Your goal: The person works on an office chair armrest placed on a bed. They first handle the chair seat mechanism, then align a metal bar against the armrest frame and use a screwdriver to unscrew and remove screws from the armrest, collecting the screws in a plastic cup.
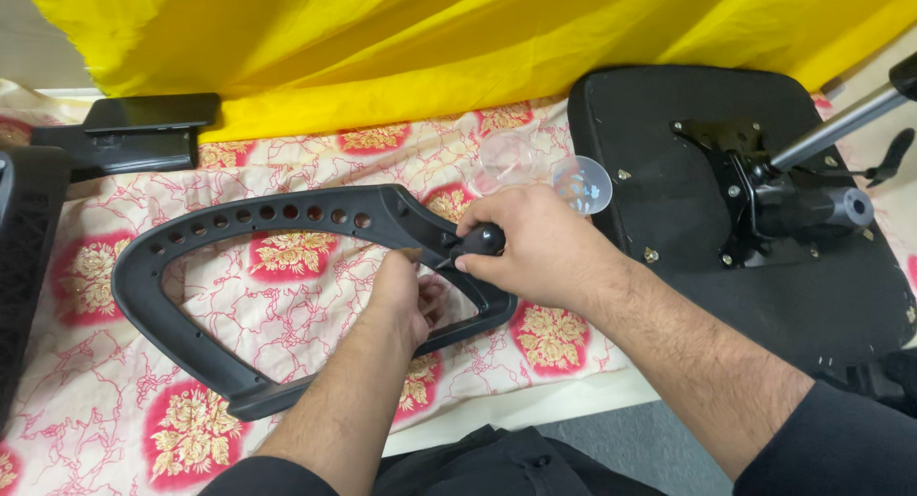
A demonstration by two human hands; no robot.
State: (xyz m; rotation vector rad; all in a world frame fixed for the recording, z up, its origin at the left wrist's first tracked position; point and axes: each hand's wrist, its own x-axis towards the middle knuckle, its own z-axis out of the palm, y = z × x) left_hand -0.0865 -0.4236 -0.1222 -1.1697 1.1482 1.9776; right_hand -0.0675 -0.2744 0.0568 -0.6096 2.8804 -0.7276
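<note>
Two bare hands are meeting at the right end of a black plastic chair armrest frame (239, 295), a curved loop with a row of round holes along its far bar, which is lying flat on a floral red-and-cream cloth (95, 429). At far left a second black armrest piece (124, 138) is resting against a draped yellow fabric (430, 37). The left hand (401, 300) is pinching something small at the frame's inner edge (what exactly is hidden by the fingers). Just right of it, the right hand (544, 252) is closing firmly around a black-handled screwdriver (478, 240), whose tip is pointing toward the left fingers. Beyond the knuckles, a clear plastic bag with a small cup (544, 171) is lying on the cloth. Further right, an upturned black seat base with metal mechanism (735, 200) is sitting. The tip could slip sideways off its seat and jab the left fingers, since they are crowding so close to it; the unclamped frame could also be shifting under pressure.
</note>
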